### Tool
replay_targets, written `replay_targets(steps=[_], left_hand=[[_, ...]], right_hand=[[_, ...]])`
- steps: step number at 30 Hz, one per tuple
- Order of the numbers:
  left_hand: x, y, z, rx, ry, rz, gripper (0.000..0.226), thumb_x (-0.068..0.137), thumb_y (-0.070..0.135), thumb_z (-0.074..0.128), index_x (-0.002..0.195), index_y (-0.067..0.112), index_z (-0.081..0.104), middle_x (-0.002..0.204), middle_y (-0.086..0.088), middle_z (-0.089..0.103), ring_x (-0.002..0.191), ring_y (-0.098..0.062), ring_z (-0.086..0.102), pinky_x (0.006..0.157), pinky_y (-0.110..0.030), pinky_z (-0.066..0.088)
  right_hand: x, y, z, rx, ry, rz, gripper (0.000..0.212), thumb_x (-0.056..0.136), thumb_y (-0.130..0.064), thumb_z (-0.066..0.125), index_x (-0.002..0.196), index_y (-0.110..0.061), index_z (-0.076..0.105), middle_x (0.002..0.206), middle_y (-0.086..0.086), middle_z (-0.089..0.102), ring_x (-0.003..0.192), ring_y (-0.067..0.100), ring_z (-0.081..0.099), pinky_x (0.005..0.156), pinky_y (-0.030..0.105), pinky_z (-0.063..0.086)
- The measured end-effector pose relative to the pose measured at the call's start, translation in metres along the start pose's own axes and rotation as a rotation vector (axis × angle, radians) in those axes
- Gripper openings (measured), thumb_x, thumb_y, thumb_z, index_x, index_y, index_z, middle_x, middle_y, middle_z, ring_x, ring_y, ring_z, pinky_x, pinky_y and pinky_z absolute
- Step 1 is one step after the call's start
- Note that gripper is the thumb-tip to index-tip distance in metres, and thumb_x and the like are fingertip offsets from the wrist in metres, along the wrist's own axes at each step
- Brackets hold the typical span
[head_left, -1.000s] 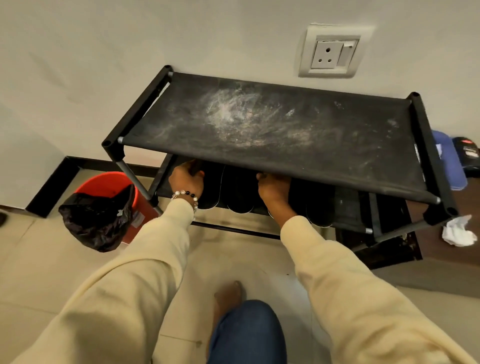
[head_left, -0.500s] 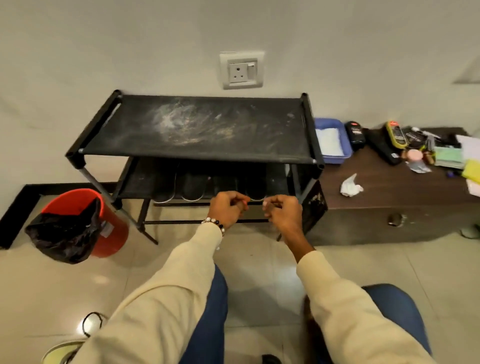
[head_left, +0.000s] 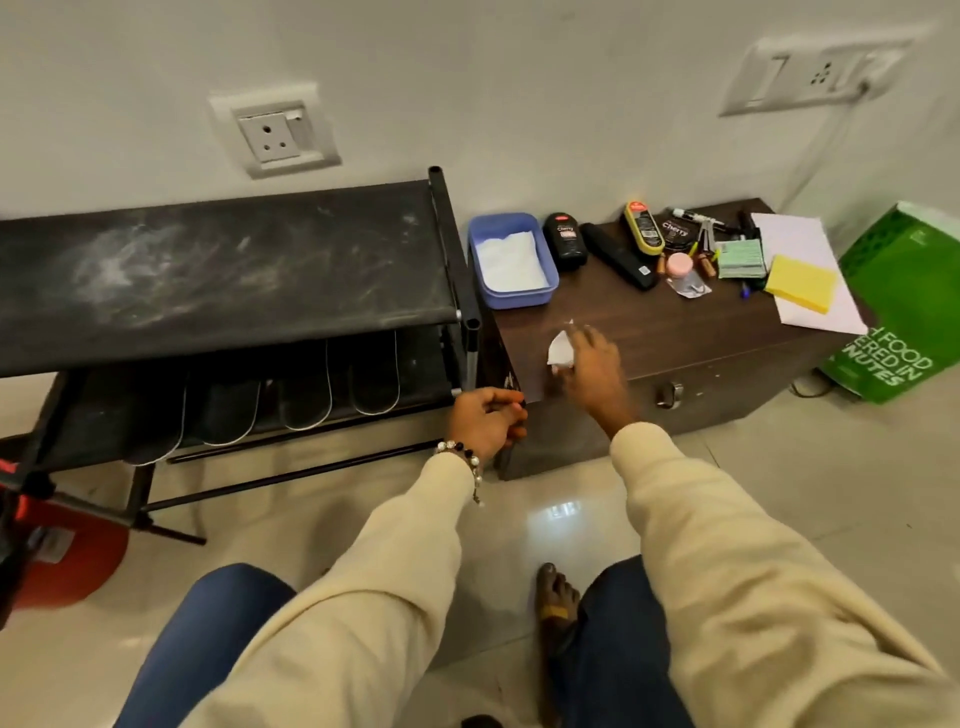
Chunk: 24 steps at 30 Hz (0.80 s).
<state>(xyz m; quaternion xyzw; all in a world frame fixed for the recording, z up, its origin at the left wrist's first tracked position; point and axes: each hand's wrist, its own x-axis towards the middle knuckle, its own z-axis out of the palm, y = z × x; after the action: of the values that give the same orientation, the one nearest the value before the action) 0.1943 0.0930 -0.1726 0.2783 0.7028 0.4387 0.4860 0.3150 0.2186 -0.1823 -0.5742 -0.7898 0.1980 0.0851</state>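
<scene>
Head view looks down at a pale tiled floor (head_left: 779, 493). I am watching from far away.

A big black shoe rack (head_left: 234, 270) stands at the wall on the left. Its top shelf is dusty. Four dark soles (head_left: 306, 389) lie in a row on the shelf under it.

Just beside the rack is a low brown chest, and its tabletop (head_left: 649, 332) holds many small things. A green bag (head_left: 904, 312) leans at the far right end of the chest. A red bucket (head_left: 67, 561) sits on the floor at the left edge.

At the back of the tabletop I see a blue tub (head_left: 475, 260), a white sheet (head_left: 795, 234), a yellow pad (head_left: 802, 283) and a black bottle (head_left: 565, 241).

My right hand (head_left: 595, 371) is over the front of the tabletop. It lies on a white tissue (head_left: 560, 354). The fingers touch the tissue, but they are blurry. I cannot tell if they pinch it.

My left hand (head_left: 483, 418) is in the air near the rack's front corner post. Its fingers are curled in, and I see nothing in them. A bead bracelet (head_left: 462, 452) is on that wrist.
</scene>
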Motion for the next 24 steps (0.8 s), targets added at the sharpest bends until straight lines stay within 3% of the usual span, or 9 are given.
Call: replay_targets(steps=[2,3,7,10,13,16,19,22,24], left_hand=[[0.006,0.0,0.006,-0.021,0.019,-0.031,0.017,0.094,0.002,0.056,0.106,0.005,0.067,0.09,-0.01,0.067,0.064,-0.013,0.061,0.049,-0.014,0.05],[0.009,-0.001,0.006,-0.017,0.028,-0.043,0.017,0.094,0.002,0.056,0.107,0.004,0.067,0.09,-0.009,0.067,0.063,-0.013,0.061,0.049,-0.014,0.05],[0.01,-0.004,-0.004,-0.008,0.063,-0.076,0.018,0.094,0.003,0.055,0.107,0.005,0.067,0.089,-0.008,0.067,0.061,-0.012,0.06,0.05,-0.016,0.048],[0.002,-0.005,-0.016,-0.032,0.083,-0.086,0.019,0.094,0.003,0.055,0.109,0.006,0.067,0.093,-0.009,0.068,0.064,-0.013,0.061,0.051,-0.016,0.049],[-0.016,-0.006,-0.032,-0.093,0.098,-0.09,0.02,0.095,0.004,0.054,0.11,0.007,0.067,0.097,-0.01,0.069,0.069,-0.014,0.063,0.052,-0.017,0.049],[-0.042,-0.008,-0.055,-0.174,0.141,-0.079,0.019,0.097,0.007,0.053,0.11,0.008,0.066,0.09,-0.006,0.069,0.067,-0.013,0.064,0.051,-0.017,0.052],[-0.071,-0.017,-0.095,-0.243,0.218,-0.079,0.016,0.097,0.018,0.055,0.109,0.015,0.066,0.093,0.0,0.069,0.078,-0.014,0.067,0.062,-0.025,0.055],[-0.097,-0.034,-0.148,-0.319,0.255,-0.104,0.02,0.096,0.029,0.058,0.11,0.017,0.067,0.101,-0.002,0.073,0.091,-0.022,0.07,0.075,-0.037,0.057],[-0.113,-0.046,-0.189,-0.364,0.318,-0.087,0.019,0.095,0.027,0.06,0.107,0.015,0.068,0.098,-0.005,0.074,0.09,-0.023,0.071,0.076,-0.037,0.057]], right_hand=[[0.011,0.005,0.01,-0.149,-0.14,-0.034,0.055,0.093,-0.02,0.053,0.145,-0.02,0.033,0.153,0.013,0.022,0.131,0.037,0.03,0.106,0.041,0.032],[0.014,0.005,0.016,-0.191,-0.145,-0.043,0.049,0.093,-0.02,0.052,0.14,-0.017,0.04,0.149,0.015,0.03,0.127,0.037,0.035,0.103,0.04,0.035],[0.002,-0.002,0.018,-0.225,0.037,-0.096,0.026,0.09,-0.004,0.05,0.112,-0.005,0.064,0.113,0.017,0.063,0.103,0.033,0.054,0.087,0.034,0.044],[-0.025,-0.018,0.012,0.143,0.204,0.064,0.025,0.084,0.0,0.056,0.105,-0.006,0.068,0.107,0.015,0.067,0.1,0.032,0.06,0.087,0.031,0.045],[-0.066,-0.047,0.006,0.644,0.296,0.275,0.024,0.085,-0.01,0.064,0.109,-0.012,0.061,0.106,0.011,0.064,0.096,0.023,0.059,0.076,0.023,0.045],[-0.098,-0.081,0.014,0.965,0.166,0.353,0.024,0.081,-0.018,0.07,0.101,-0.021,0.058,0.1,0.006,0.065,0.089,0.02,0.064,0.073,0.034,0.056],[-0.126,-0.128,0.028,0.974,0.032,0.296,0.008,0.078,-0.026,0.073,0.081,-0.025,0.066,0.084,0.002,0.07,0.081,0.02,0.068,0.076,0.047,0.057],[-0.157,-0.185,0.044,0.953,-0.087,0.166,0.005,0.083,-0.028,0.069,0.083,-0.023,0.068,0.081,-0.004,0.07,0.081,0.015,0.066,0.074,0.036,0.057],[-0.173,-0.227,0.055,0.966,-0.198,0.064,0.009,0.087,-0.025,0.065,0.091,-0.018,0.069,0.086,-0.004,0.069,0.085,0.013,0.064,0.071,0.023,0.053]])
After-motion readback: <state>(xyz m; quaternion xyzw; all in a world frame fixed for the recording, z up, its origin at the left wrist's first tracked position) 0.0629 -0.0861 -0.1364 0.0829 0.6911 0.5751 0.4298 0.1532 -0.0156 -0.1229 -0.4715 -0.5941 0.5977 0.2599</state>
